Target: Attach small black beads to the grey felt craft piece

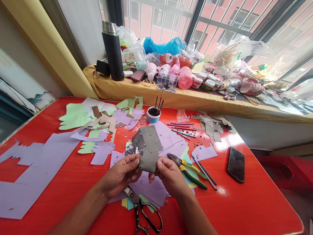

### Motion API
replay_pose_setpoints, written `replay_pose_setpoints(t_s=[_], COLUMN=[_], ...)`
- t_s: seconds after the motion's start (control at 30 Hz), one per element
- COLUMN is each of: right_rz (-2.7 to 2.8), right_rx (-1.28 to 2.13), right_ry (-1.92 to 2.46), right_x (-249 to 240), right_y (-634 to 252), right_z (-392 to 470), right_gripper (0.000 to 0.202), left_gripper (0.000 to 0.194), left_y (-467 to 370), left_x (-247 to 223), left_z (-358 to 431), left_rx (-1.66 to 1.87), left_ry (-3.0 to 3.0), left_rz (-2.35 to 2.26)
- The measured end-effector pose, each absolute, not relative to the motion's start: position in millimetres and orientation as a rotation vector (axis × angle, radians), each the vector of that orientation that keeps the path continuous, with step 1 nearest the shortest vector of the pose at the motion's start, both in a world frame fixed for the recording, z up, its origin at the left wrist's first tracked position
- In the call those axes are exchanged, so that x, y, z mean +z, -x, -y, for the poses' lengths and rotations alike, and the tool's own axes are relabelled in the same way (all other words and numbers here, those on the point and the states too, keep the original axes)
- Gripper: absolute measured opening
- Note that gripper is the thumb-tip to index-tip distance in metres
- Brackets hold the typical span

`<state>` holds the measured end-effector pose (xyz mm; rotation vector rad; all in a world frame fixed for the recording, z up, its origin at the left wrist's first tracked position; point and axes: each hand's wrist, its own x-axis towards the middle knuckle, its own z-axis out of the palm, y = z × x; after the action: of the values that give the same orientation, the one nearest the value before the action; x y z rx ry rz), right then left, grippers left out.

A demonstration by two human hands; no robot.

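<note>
Between my two hands is a piece of dark grey leather-like sheet [150,148], its near edge folded over. My left hand [126,168] pinches the lower left corner of it, and my right hand [167,173] pinches the lower right corner. A short white stick [136,150] shows just above my left thumb. Underneath lie lilac paper sheets [149,191] sprinkled with dark bits. Pliers [189,168] with green and yellow handles rest to the right of my right hand. Scissors [140,207] with black handles lie below the sheet, between my forearms.
Cut paper and brown scraps [99,130] cover the table's left side. A small tub [153,116] of black beads holds upright sticks. Pens [181,127], grey scraps [211,125] and a phone [236,164] lie to the right. A cluttered sill with a black flask [113,52] runs behind.
</note>
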<state>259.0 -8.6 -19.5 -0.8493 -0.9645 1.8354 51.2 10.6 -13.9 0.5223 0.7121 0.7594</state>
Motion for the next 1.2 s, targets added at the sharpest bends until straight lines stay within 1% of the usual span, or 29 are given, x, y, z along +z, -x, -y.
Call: replay_pose_setpoints(t_s=[0.17, 0.3, 0.4, 0.53, 0.67, 0.77, 0.97, 1.13, 1.2], right_rz=[1.014, 1.152, 1.215, 1.335, 1.524, 1.659, 1.883, 1.952, 1.971], right_rx=[1.805, 1.657, 1.501, 1.214, 1.006, 0.999, 1.001, 0.925, 0.912], right_ry=[0.855, 0.994, 1.113, 1.253, 1.303, 1.295, 1.266, 1.286, 1.289], right_x=[-16.3, -10.2, -9.0, -12.9, -17.8, -20.1, -21.3, -21.9, -21.1], right_y=[-259.9, -260.3, -260.5, -259.0, -255.2, -251.9, -247.7, -248.4, -248.5], right_z=[7.4, 5.8, 5.5, 6.6, 8.7, 10.6, 14.2, 14.0, 14.1], right_gripper=[0.044, 0.045, 0.043, 0.033, 0.018, 0.015, 0.015, 0.015, 0.016], left_gripper=[0.049, 0.050, 0.047, 0.044, 0.057, 0.062, 0.062, 0.070, 0.067], left_y=[-52.7, -54.6, -54.9, -56.0, -59.9, -61.3, -59.6, -57.6, -57.2], left_x=[-14.5, -12.9, -9.0, -4.8, -7.2, -11.3, -15.7, -17.4, -17.5], left_z=[-10.5, -11.3, -12.8, -12.0, -7.5, -5.8, -5.7, -6.2, -7.1], left_rx=[0.740, 0.745, 0.815, 0.874, 0.829, 0.797, 0.759, 0.727, 0.725], left_ry=[-0.543, -0.586, -0.617, -0.652, -0.697, -0.733, -0.757, -0.784, -0.776], left_rz=[-0.745, -0.833, -0.900, -0.969, -0.958, -0.933, -0.947, -0.904, -0.902])
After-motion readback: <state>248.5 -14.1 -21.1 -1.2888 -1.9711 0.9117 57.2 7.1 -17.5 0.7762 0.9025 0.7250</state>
